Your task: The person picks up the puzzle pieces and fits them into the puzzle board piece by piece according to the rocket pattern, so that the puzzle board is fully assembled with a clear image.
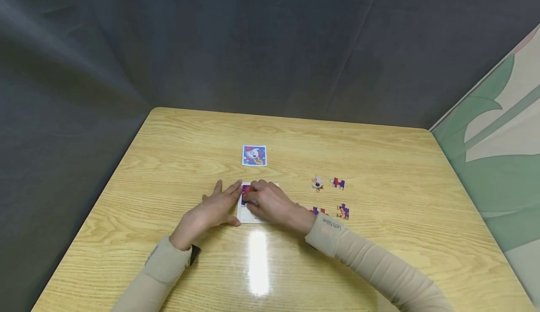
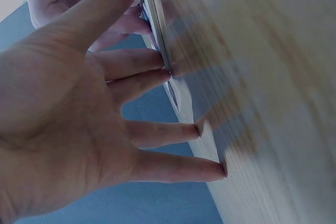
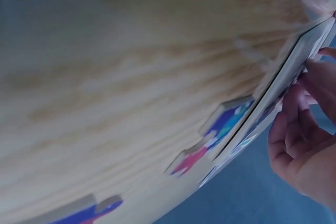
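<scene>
A white puzzle board lies on the table between both hands, with purple and red puzzle pieces in its upper left part. My left hand spreads straight fingers along the board's left side; in the left wrist view the fingertips touch its edge and the table. Over the board, my right hand has curled fingers and pinches a small puzzle piece, mostly hidden by the hand. The right wrist view shows those fingers bent at the board's surface.
Right of the board lie several loose puzzle pieces: a white-and-orange piece, a red-and-purple piece, a purple-and-orange piece and others partly behind the right wrist. A picture card with a rocket lies beyond the board. Dark cloth hangs behind the table.
</scene>
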Demonstrator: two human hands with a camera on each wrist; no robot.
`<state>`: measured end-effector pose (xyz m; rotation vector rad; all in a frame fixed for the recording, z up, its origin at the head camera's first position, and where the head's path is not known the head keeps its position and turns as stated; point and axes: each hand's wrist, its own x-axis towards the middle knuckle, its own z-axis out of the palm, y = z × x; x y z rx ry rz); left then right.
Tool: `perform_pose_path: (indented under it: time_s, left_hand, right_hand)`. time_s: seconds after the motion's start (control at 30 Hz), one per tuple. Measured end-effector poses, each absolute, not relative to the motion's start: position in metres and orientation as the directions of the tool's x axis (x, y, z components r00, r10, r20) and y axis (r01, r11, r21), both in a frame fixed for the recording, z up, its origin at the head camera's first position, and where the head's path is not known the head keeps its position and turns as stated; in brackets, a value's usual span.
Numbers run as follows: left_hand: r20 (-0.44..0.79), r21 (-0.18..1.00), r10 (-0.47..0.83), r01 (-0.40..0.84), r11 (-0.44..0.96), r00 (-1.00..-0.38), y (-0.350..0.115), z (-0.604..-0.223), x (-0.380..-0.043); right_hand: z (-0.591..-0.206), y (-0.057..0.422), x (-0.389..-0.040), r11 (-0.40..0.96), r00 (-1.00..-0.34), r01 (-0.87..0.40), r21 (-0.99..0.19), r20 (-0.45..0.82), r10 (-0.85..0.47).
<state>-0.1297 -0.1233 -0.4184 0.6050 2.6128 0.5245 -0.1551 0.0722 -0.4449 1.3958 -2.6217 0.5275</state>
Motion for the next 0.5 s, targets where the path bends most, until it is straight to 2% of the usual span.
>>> perform_pose_path:
  time_s: [0.17,0.5]
  left_hand:
    - [-0.297,0.446,0.483,0.328,0.833,-0.824,-0.1243,-0.4195,-0.13]
    - [-0.29,0.445,0.492,0.339,0.829,-0.821,-0.1251,-0.4209,-0.1296]
  right_hand:
    - [-0.4458,0.0699,-0.1549,0.492,-0.552,-0.83,-0.261,0.271,-0.788]
    - [-0.4413,0.0736,-0.1501,0.51,-0.574,-0.815,-0.276,0.262,-0.776]
